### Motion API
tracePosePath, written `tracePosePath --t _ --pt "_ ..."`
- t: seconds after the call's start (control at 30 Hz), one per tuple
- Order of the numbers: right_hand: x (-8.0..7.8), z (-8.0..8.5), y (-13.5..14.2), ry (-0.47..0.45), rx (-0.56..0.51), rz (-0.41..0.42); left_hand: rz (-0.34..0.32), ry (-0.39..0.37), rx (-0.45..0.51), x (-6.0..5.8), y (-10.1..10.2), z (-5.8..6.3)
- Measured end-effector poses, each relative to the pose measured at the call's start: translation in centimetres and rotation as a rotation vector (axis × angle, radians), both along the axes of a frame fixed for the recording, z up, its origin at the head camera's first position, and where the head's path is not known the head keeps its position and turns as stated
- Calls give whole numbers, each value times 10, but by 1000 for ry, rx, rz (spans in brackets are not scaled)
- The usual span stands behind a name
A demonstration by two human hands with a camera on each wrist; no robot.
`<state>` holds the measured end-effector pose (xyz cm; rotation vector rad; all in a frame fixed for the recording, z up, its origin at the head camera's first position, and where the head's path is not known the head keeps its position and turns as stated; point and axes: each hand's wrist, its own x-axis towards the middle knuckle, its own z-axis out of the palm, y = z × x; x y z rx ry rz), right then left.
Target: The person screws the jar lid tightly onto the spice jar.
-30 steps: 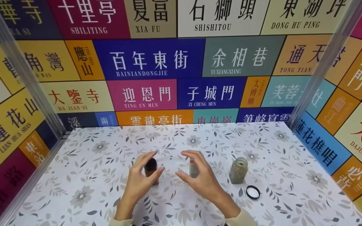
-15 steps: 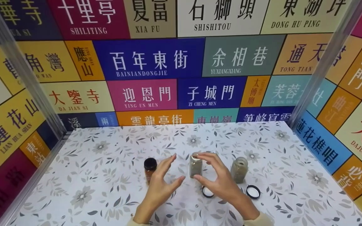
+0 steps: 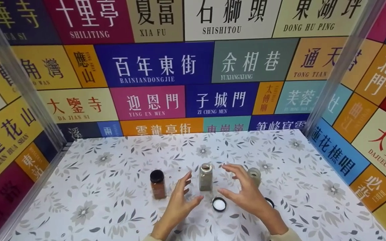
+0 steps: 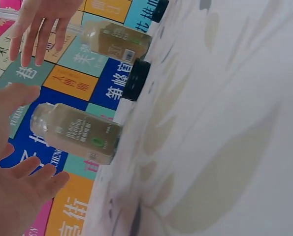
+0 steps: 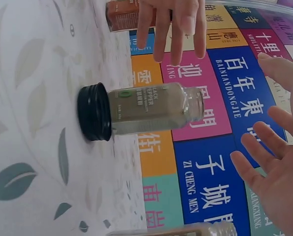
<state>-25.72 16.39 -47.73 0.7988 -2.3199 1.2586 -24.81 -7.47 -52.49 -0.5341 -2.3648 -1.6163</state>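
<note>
My left hand hovers in front, between a capped jar of reddish-brown spice and an uncapped glass jar of greyish powder. Its fingers are spread and hold nothing. The wrist views show "black pepper" on this middle jar's label. To its right hovers my right hand, fingers apart and holding nothing. It partly hides a second uncapped jar of similar powder. A black screw cap with a white inside lies in front of the middle jar, apart from both hands.
Another black cap lies near the right-hand jar, partly covered by my right hand. The flower-patterned tabletop meets a wall of coloured sign panels at its back edge. Clear corner posts stand at both sides.
Both hands have moved right: the left away from the reddish-brown jar, the right away from the middle jar. The middle jar and its nearby cap are now uncovered. The view has shifted slightly.
</note>
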Motion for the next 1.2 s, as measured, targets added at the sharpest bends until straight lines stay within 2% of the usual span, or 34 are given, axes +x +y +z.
tracePosePath --t 0.1,0.33,0.5,0.6,0.77,0.93,1.07,1.2 --pt "1 -6 0 -35 35 -1 4 -12 -15 -5 4 -5" --pt "1 -15 3 -213 152 9 17 -61 -17 -17 15 -8" --pt "2 -22 8 -342 269 52 60 -96 -15 -21 23 -10" --pt "2 -26 9 -384 332 85 99 -117 5 -23 29 -12" --pt "1 -31 11 -376 388 130 121 -157 72 -28 37 -12" --pt "1 -33 14 -307 422 154 108 -189 138 -33 41 -10" --pt "1 -34 15 -254 440 141 132 -188 166 -36 43 -10" --pt "2 -35 13 -248 466 117 157 -175 194 -38 45 -14"
